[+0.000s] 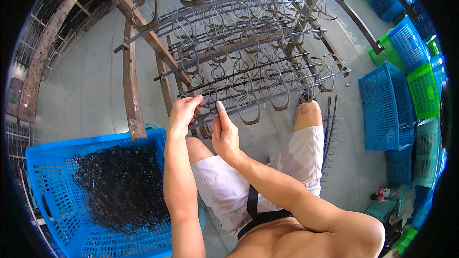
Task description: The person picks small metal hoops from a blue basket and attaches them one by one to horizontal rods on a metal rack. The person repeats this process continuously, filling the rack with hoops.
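Both my hands are at the lower front rod of a rack, around a dark olive loop-shaped piece (209, 96) that looks like an eyeglass frame. My left hand (182, 116) is closed, thumb and fingers pinched at the piece's left side. My right hand (225, 136) is closed at its right side, thumb pointing up with a pale cover on its tip, fingers curled in. Where the fingers meet the piece is partly hidden. Similar frames (248, 110) hang along the rod (267, 101) to the right, among thin wire prongs.
A wooden rack (128, 81) carries several rods of frames in tiers ahead. At my left stands a blue basket (52, 162) with a tangled black heap (122, 188). Blue crates (382, 110) and green crates (423, 91) line the right. Spiked rods (329, 134) lie by my right knee.
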Available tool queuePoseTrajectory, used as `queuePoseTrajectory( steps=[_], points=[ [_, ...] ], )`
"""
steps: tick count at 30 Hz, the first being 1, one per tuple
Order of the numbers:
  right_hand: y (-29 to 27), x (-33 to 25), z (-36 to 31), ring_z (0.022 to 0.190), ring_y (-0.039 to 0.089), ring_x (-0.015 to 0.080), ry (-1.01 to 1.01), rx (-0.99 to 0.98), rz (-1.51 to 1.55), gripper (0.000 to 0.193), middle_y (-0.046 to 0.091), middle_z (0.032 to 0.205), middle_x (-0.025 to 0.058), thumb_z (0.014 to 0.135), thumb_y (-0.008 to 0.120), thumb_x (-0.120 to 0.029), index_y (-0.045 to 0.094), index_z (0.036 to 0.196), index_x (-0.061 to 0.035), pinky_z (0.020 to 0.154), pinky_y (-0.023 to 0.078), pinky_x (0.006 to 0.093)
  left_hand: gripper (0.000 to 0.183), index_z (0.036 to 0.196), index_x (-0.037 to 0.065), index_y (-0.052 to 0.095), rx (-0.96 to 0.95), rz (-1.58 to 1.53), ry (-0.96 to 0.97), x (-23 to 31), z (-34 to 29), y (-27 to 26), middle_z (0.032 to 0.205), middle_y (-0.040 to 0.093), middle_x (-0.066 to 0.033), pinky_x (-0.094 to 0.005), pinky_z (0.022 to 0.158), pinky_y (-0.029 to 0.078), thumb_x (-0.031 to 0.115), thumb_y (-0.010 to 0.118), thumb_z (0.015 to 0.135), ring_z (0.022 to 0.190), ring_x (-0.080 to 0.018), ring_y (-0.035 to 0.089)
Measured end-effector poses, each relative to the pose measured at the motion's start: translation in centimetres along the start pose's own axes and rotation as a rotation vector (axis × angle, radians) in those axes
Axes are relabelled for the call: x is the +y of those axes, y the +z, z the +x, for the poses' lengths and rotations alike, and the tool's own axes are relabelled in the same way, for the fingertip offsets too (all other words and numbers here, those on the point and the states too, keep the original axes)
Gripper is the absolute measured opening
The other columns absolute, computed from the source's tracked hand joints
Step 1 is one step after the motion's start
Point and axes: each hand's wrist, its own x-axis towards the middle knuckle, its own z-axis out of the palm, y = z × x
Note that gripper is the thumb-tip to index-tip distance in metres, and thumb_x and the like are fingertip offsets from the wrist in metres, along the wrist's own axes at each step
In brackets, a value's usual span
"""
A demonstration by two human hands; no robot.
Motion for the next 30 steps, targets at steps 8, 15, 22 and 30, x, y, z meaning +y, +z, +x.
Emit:
queuePoseTrajectory(
  steps=[8, 15, 22, 30],
  points=[
    [-0.8, -0.9, 0.1, 0.059, 0.056, 0.0283, 0.079, -0.026, -0.010, 0.041, 0.057, 0.072, 0.0215, 0.088, 0.049, -0.003, 0.041, 0.128, 0.0045, 0.058, 0.047, 0.0323, 0.022, 0.078, 0.004, 0.058, -0.285, -0.351, -0.188, 0.6, 0.6, -0.3, 0.063, 0.049, 0.0012, -0.0215, 0.044, 0.030, 0.024, 0.059, 0.087, 0.052, -0.0073, 0.041],
    [0.0, 0.0, 0.4, 0.069, 0.059, 0.0215, 0.176, -0.013, 0.180, 0.039, 0.061, 0.085, 0.0195, 0.091, 0.049, -0.014, 0.044, 0.126, 0.0023, 0.065, 0.048, 0.0292, 0.021, 0.080, 0.008, 0.059, -0.185, -0.504, -0.210, -0.9, 0.4, 0.1, 0.063, 0.049, 0.0040, -0.0208, 0.043, 0.030, 0.028, 0.062, 0.085, 0.051, -0.0066, 0.040],
    [-2.2, 0.9, -2.2, 0.093, 0.053, 0.0187, 0.394, -0.070, 0.404, 0.050, 0.056, 0.102, 0.0111, 0.093, 0.051, -0.027, 0.033, 0.130, 0.0015, 0.083, 0.043, 0.0300, 0.020, 0.075, 0.005, 0.064, -0.305, -0.192, 0.087, -2.0, -2.4, 0.4, 0.066, 0.058, 0.0007, -0.0236, 0.049, 0.037, 0.025, 0.064, 0.077, 0.057, -0.0082, 0.050],
    [-10.4, 6.2, -10.7, 0.086, 0.054, 0.0123, 0.728, -0.646, -0.022, 0.037, 0.057, 0.095, 0.0093, 0.089, 0.055, -0.018, 0.047, 0.117, 0.0045, 0.077, 0.044, 0.0254, 0.035, 0.093, 0.003, 0.054, 0.222, 0.606, 0.458, -8.2, -11.1, 3.1, 0.085, 0.059, -0.0143, -0.0401, 0.064, 0.049, 0.027, 0.070, 0.072, 0.078, -0.0303, 0.059]
  ],
)
